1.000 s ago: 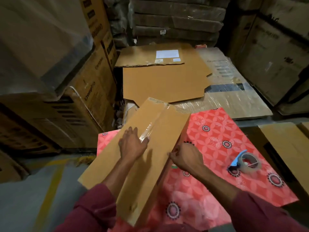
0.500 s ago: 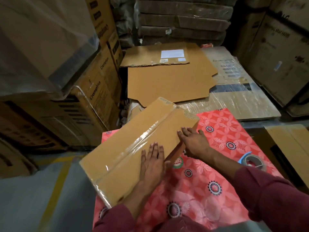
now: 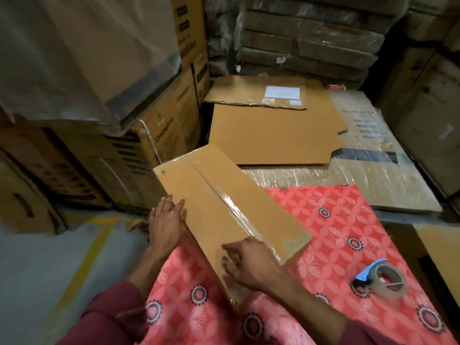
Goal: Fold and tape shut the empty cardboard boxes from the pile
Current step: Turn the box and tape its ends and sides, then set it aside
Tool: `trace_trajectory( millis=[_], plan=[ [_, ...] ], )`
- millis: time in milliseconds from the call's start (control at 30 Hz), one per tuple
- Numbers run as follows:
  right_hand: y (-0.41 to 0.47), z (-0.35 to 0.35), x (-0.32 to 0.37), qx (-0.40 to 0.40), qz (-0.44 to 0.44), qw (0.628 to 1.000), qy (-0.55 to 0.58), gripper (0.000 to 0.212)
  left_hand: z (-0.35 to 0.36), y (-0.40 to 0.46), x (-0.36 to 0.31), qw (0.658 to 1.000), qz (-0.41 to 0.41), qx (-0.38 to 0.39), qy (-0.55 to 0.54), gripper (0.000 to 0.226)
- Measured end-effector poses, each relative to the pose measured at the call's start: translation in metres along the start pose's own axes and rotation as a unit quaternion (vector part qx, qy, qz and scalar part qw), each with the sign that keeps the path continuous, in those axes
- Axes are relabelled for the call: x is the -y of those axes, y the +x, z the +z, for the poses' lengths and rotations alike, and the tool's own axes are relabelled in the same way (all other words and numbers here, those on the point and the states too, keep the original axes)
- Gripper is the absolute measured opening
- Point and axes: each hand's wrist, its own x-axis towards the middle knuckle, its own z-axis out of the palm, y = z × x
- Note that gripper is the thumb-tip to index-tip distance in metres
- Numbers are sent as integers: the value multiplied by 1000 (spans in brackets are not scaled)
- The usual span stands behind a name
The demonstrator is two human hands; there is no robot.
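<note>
Running far-left to near-right, the taped box (image 3: pixel 231 212).

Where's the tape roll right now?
In the head view the tape roll lies on the red patterned cloth at lower right, right of the right hand and the taped box.

A red floral cloth (image 3: pixel 331 220) fills the lower right of the frame. Printed cartons (image 3: pixel 159 125) stack at left; dark wrapped bundles (image 3: pixel 311 46) stand top centre.
</note>
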Motion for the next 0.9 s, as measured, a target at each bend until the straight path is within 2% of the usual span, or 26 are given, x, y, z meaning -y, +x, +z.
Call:
trace_trajectory(
  millis=[33,100,167,267,367,433,500,600,700,833,900],
  plan=[
    [3,0,-11,-24,20,999,22,53,2,-10,-12,994,-49,-10,-94,55],
    [15,-4,-41,-83,58,994,35,60,5,-39,-34,956,-149,-15,-253,63],
    [23,-13,-76,-128,127,983,19,61,13,-76,-59,912,-222,19,-343,78],
    [22,-15,-127,-92,232,968,-24,69,31,-122,-85,852,-241,78,-459,89],
    [6,-4,-140,-69,243,967,45,75,41,-129,-92,834,-250,109,-479,107],
    [-9,4,-137,-92,241,964,70,71,34,-117,-91,826,-250,113,-493,99],
    [-27,7,-132,-111,248,959,79,67,29,-101,-84,832,-226,116,-494,88],
    [-54,16,-121,-142,280,944,99,56,34,-74,-74,830,-198,166,-495,79],
    [-77,22,-118,-172,305,929,120,56,33,-66,-88,831,-178,207,-484,87],
    [-94,14,-132,-184,319,919,141,55,30,-85,-115,875,-144,216,-408,107],
    [-99,7,-140,-167,303,925,155,56,28,-93,-124,915,-135,207,-319,112]
  ],
)
